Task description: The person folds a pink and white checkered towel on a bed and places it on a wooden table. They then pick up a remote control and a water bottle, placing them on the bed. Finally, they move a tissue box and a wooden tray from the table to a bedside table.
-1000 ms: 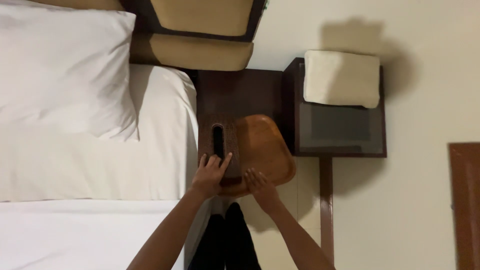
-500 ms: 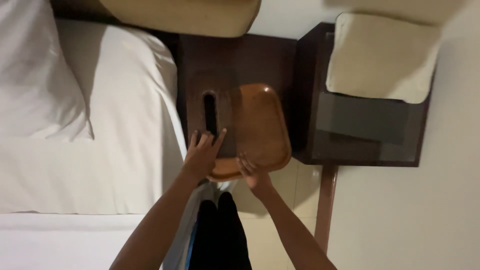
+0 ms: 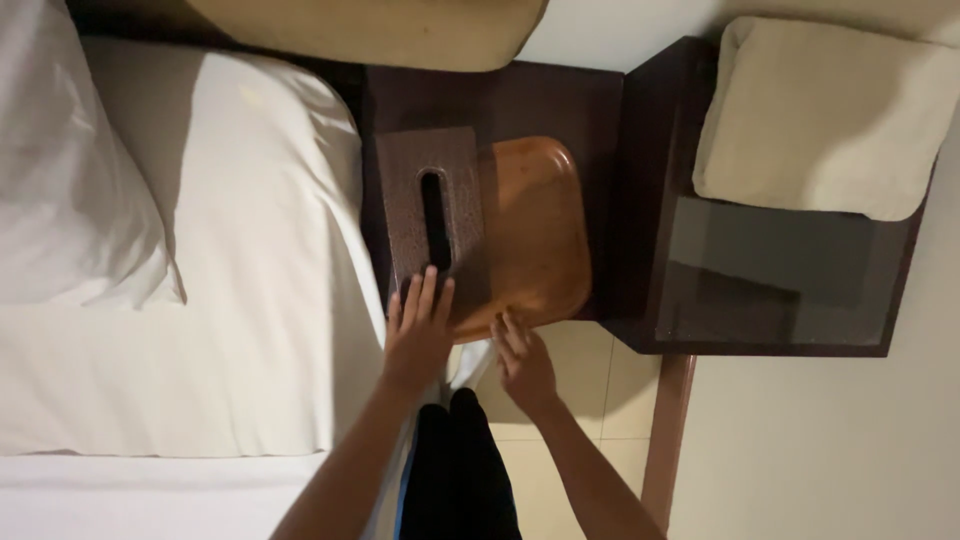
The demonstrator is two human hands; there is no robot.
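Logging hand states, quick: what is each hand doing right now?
Left hand: open, fingers flat on the near end of the dark tissue box.
Right hand: open, fingertips at the wooden tray rim, gripping nothing.

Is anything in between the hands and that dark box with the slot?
No. The left hand lies flat on the near end of the dark brown rectangular tissue box. The right hand touches the orange-brown wooden tray beside it.

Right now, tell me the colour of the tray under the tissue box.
Orange-brown wood tray, seen in the head view.
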